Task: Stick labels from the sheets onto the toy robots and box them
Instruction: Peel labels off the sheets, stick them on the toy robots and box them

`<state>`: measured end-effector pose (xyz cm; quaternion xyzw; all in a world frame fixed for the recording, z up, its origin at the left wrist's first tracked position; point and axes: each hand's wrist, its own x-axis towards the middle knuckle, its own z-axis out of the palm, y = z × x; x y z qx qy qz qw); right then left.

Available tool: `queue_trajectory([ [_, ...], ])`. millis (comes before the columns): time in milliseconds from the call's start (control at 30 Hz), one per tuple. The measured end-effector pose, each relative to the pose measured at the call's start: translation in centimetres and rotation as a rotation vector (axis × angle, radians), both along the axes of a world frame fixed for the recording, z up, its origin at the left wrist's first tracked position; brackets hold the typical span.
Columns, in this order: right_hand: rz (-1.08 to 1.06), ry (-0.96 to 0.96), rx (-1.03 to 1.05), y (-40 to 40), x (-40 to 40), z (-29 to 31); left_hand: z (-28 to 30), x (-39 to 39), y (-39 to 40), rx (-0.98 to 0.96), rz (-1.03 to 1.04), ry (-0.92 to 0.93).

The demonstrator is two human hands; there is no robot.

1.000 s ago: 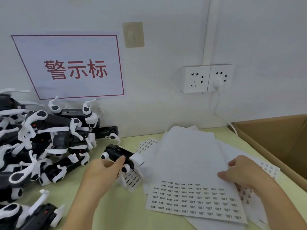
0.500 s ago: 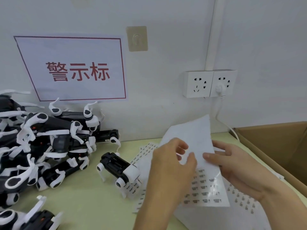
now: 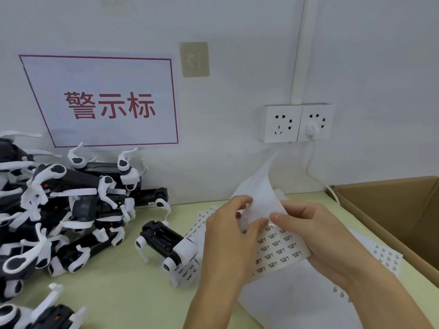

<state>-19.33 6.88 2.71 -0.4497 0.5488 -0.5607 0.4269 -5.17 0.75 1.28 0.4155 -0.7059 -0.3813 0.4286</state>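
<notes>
Label sheet (image 3: 276,248) is held at lower centre, pinched between left hand (image 3: 228,236) and right hand (image 3: 316,233). Toy robot (image 3: 166,243) stands unlabelled beside it, a pile (image 3: 59,198) waits at left, and no robot is seen inside the box (image 3: 389,210) at right.

The box (image 3: 389,210) runs off the right edge; the robot pile (image 3: 47,210) off the left; loose sheets' (image 3: 387,257) print too small to read.
</notes>
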Motion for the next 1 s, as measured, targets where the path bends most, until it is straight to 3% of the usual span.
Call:
queue_trajectory([
  [100,-0.098,0.158,0.023,0.0,0.12,0.02,0.11,0.08,-0.04,0.002,0.013,0.022],
  [300,-0.099,0.055,0.012,-0.13,0.12,0.23,0.57,0.31,-0.08,0.006,0.02,0.058],
  [500,0.078,-0.179,-0.01,0.46,-0.49,0.77,0.72,0.27,-0.09,-0.071,0.001,0.1],
  [767,0.031,-0.172,-0.053,0.41,-0.41,0.87,0.97,0.33,-0.01,-0.232,-0.03,0.095],
  [1000,-0.081,-0.144,-0.007,0.23,0.0,0.67,0.8,0.08,0.25,-0.198,-0.051,0.047],
])
